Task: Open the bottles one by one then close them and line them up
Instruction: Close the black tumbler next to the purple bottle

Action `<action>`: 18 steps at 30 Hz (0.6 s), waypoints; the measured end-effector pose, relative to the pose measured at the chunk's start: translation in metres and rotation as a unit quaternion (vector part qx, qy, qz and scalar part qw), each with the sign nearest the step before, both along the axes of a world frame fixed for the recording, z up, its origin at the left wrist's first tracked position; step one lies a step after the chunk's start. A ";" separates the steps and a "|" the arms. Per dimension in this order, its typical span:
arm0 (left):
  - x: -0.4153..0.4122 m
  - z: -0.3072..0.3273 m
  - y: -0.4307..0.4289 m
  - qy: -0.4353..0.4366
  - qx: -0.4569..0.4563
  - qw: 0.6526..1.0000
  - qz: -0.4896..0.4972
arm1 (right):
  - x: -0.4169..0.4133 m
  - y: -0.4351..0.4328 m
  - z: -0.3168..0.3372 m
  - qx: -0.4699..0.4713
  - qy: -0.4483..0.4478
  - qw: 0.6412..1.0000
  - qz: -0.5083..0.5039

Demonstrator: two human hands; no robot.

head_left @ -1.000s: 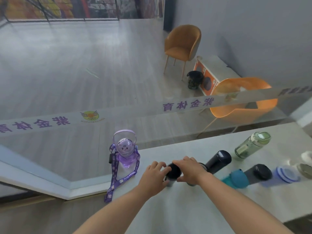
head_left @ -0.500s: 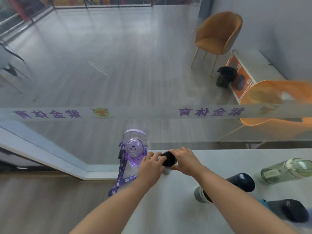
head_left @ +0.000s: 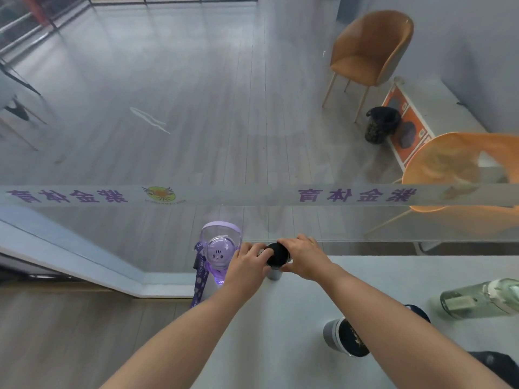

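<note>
A small silver bottle with a black cap (head_left: 276,258) stands upright near the far edge of the white table (head_left: 365,270). My left hand (head_left: 245,266) wraps its body from the left. My right hand (head_left: 304,256) grips the black cap from the right. Just left of them a purple bottle (head_left: 217,255) with a loop handle and patterned strap stands upright at the table's corner. A grey and black bottle (head_left: 341,336) lies on its side under my right forearm. A clear green bottle (head_left: 483,301) lies on its side at the right.
A glass wall with a printed band (head_left: 252,195) runs directly behind the table's far edge. Another dark bottle (head_left: 497,363) shows at the lower right edge. The table's left end drops to wooden floor (head_left: 70,332). Chairs stand beyond the glass.
Both hands have carried the black-capped bottle left and away from me, up beside the purple bottle. The view has swung left, leaving the lying bottles at the right.
</note>
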State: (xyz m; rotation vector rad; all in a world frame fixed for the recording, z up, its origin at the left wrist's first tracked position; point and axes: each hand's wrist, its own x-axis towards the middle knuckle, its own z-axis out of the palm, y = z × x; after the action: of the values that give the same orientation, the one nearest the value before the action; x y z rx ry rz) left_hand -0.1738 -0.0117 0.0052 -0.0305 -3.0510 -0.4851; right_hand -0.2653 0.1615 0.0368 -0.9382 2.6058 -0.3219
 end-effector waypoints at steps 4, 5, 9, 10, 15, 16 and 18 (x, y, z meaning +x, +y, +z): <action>-0.002 0.001 -0.001 -0.003 0.009 1.000 -0.002 | -0.001 -0.001 0.000 0.007 -0.007 1.000 -0.011; -0.002 0.001 -0.001 -0.003 0.009 1.000 -0.004 | -0.001 -0.002 0.000 0.010 -0.008 1.000 -0.013; 0.004 0.002 0.001 0.000 0.006 1.000 -0.010 | 0.003 0.001 0.006 0.034 -0.025 0.999 -0.018; 0.007 0.003 0.003 0.012 0.011 1.000 -0.017 | 0.004 0.004 0.009 0.037 -0.030 0.999 -0.024; 0.024 0.009 0.026 0.074 0.031 0.989 -0.125 | 0.019 0.041 0.035 0.052 -0.035 0.996 -0.069; 0.025 0.009 0.033 0.077 0.033 0.985 -0.150 | 0.025 0.052 0.041 0.054 -0.044 0.994 -0.084; 0.029 0.010 0.052 0.072 0.032 0.978 -0.195 | 0.041 0.076 0.051 0.060 -0.068 0.988 -0.124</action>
State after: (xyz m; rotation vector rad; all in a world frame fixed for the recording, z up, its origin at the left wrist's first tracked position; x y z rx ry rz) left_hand -0.1447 0.0407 0.0157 -0.6424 -2.8837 -0.5712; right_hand -0.2244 0.2380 0.0880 -0.5342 2.5844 -0.2765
